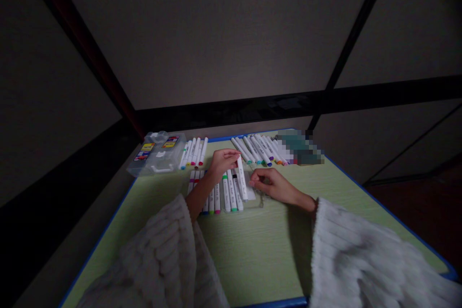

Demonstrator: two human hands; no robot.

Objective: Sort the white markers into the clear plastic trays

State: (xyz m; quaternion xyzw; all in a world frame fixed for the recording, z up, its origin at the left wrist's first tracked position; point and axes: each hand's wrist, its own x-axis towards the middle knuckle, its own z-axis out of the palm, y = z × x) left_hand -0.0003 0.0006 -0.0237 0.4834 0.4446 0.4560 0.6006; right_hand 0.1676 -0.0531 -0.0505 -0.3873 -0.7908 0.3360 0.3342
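The left hand (222, 161) pinches a white marker (242, 183) between thumb and fingertips near its far end, the rest of the barrel slanting down toward the wearer. A light pinch there seems right: firm enough to stop the barrel rolling, loose enough to let it line up with its neighbours. Lowering the near end first, parallel to the row, then easing the far end down would probably keep it from riding up on the next barrel. Letting go too early could leave it crosswise.

The right hand (276, 185) is just beside the marker, on its right, its fingers bent and thumb close to them; whether they grip anything or touch the tray's edge cannot be told. From there it could well steady the edge or nudge a barrel straight, provided it presses softly.

Beneath the left fingers and to their left, a row of markers (231, 193) lies in a clear tray (262, 204), colored bands showing on several. The pinched marker slants over its right part. Beyond the left fingers are two loose groups: the left markers (194, 152) and the right markers (257, 148). Farther left lies a clear plastic case (164, 156) with bright labels, all on a pale green table (267, 250).
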